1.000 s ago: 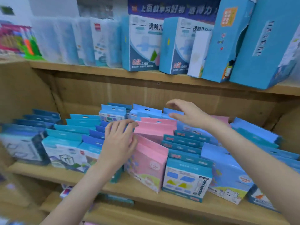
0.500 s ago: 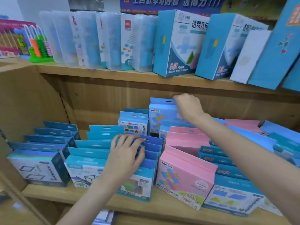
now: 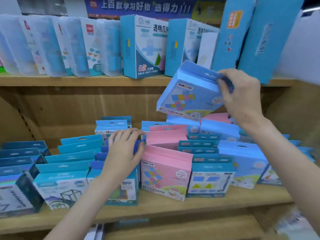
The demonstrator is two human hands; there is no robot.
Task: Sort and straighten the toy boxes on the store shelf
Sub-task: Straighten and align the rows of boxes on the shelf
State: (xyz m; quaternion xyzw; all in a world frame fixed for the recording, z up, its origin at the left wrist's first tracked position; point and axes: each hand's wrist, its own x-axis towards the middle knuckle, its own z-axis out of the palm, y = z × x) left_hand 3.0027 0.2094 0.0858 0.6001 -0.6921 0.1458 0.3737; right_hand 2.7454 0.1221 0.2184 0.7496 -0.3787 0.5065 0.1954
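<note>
Your right hand (image 3: 242,94) gripped a light blue box (image 3: 188,94) by its top, tilted in the air above the back of the shelf (image 3: 173,207). Your left hand (image 3: 124,151) curled over the dark blue boxes (image 3: 102,155) mid-shelf. Front rows looked tidy; the pink boxes (image 3: 166,168) and back right ones looked mixed, so plenty seemed left.
</note>
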